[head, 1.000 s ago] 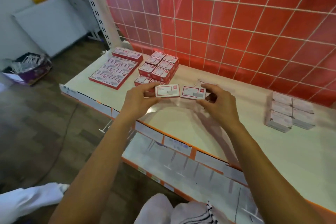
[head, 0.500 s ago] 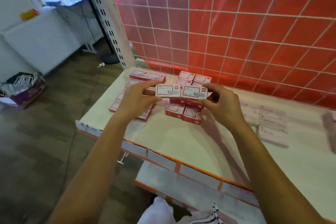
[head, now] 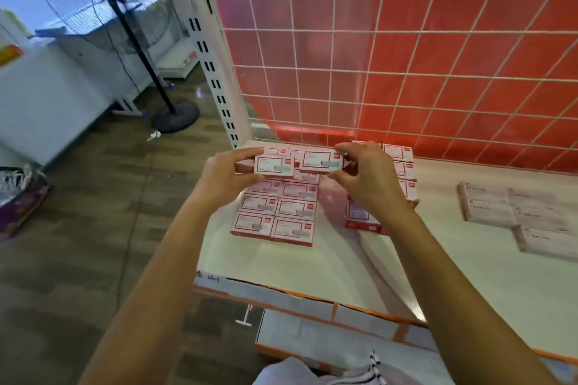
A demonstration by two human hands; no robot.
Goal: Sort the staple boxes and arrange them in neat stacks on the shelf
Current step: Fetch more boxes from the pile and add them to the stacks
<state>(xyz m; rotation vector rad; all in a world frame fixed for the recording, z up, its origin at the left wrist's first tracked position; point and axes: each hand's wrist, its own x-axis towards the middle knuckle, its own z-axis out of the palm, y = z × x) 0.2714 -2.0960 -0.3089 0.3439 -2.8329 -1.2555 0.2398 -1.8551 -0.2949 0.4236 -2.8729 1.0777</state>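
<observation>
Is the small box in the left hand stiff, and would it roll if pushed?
Probably stiff: the box shows straight edges though the left hand pinches only its end. It likely slides, not rolls: its sides are flat, like the boxes lying level on the shelf.

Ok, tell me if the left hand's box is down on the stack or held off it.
Held off it: the left hand pinches the box by its end, label facing the camera, above the flat rows.
</observation>
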